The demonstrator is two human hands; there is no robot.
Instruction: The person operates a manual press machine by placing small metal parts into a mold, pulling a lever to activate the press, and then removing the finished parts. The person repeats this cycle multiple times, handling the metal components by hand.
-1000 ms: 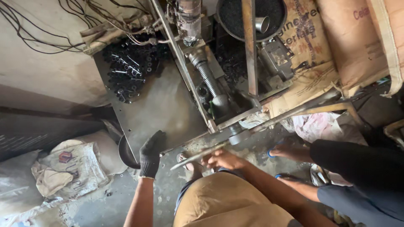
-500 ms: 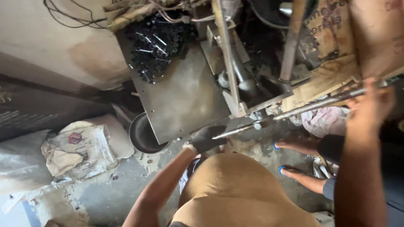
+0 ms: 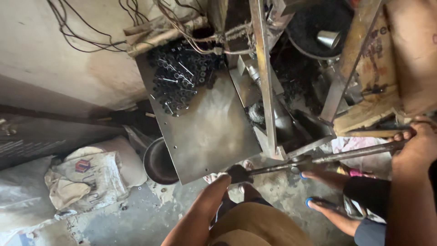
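Two hands on one long steel rod (image 3: 327, 158): left hand (image 3: 237, 174), right hand (image 3: 421, 139).

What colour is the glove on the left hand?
Black; the glove on the left hand shows best in the head view.

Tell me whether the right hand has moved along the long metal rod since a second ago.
Yes. The right hand slid outward to the metal rod's far end, away from the steel table.
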